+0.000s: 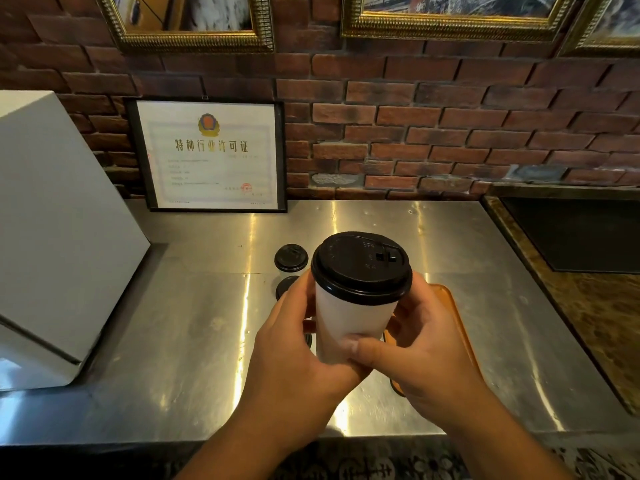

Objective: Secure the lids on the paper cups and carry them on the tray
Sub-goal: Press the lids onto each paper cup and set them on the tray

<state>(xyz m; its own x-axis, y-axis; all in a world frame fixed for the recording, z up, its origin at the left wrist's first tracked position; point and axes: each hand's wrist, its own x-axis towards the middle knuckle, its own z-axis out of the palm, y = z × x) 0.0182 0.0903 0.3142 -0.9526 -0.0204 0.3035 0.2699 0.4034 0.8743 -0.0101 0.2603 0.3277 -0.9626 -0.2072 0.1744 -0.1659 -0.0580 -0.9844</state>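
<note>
White paper cup point(349, 327), round black plastic lid point(362, 268) seated on its rim, is held upright above the flat orange tray point(453, 317) on the stainless steel bench point(194, 341). Left hand point(294, 355) and right hand point(422, 344) both wrap their fingers round the cup wall. One loose black lid point(291, 258) lies left of the tray

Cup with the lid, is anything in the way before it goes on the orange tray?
Nothing visible is. The left hand and right hand hold the cup just above the tray, hiding most of it. Two loose lids lie on the counter beside it.
</note>
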